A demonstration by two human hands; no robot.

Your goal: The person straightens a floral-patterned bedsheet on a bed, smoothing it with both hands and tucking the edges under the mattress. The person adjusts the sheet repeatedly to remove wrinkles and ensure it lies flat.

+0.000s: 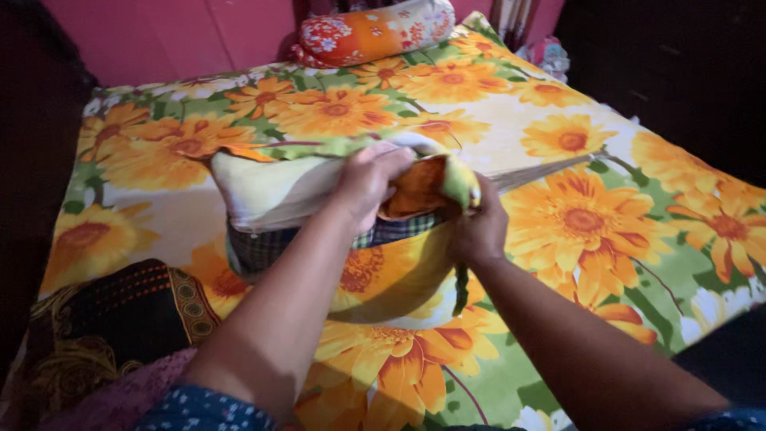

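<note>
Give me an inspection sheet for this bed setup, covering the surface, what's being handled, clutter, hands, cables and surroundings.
Surface: bed under a sunflower-print sheet.
Job's things: pillow with a checked inner cover, partly inside a sunflower-print pillowcase.
Clutter: bolster at the head of the bed; dark patterned cloth at the near left corner.
Hands: left hand grips the pillowcase's open edge from above; right hand holds the same edge at its right.
Cables: nothing seen.
Surroundings: pink wall behind the bed; both sides too dark to tell.
</note>
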